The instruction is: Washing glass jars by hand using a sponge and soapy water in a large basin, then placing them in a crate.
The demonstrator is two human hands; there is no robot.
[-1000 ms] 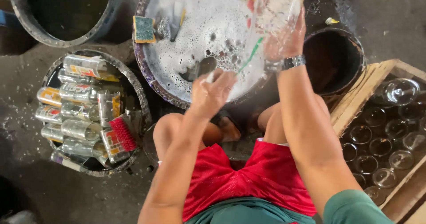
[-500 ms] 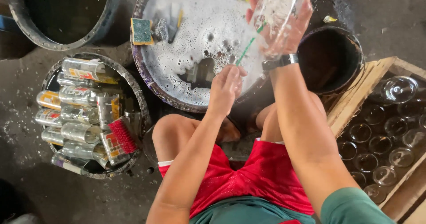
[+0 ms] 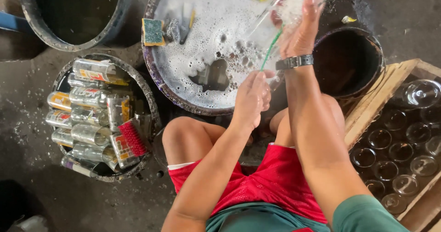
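Clearly the soapy glass bottle (image 3: 294, 4) is the slippery part: it sits tilted over the far right edge of the big suds-filled basin (image 3: 161, 76), wrapped by the right hand (image 3: 301, 30), whose fingers close round its foamy body. A thin green brush handle (image 3: 271, 48) runs from the bottle's mouth down to the left hand (image 3: 252, 96), which is clenched round its lower end just above the near rim of the basin. With foam over the glass and the fingers, I judge the bottle could slide out of the grip and strike the basin's rim or the dark bucket (image 3: 349, 59) just beside it on the right, and glass on a hard edge may crack. A hard push or a skewed angle on the handle could also jam the brush in the neck or chip it, and a chipped neck so near bare fingers could cut. At the far left edge of the basin lie a sponge (image 3: 153, 31) and some small tools half under the suds; a dropped bottle would be hard to find there without groping. On the floor to the left a round tub (image 3: 62, 76) holds labelled bottles (image 3: 87, 117) on their sides with a red brush (image 3: 133, 138) on top, and at the right a wooden crate (image 3: 367, 117) holds clear bottles (image 3: 395, 158) standing upright, close to the person's right knee, so a careless shift could knock it.
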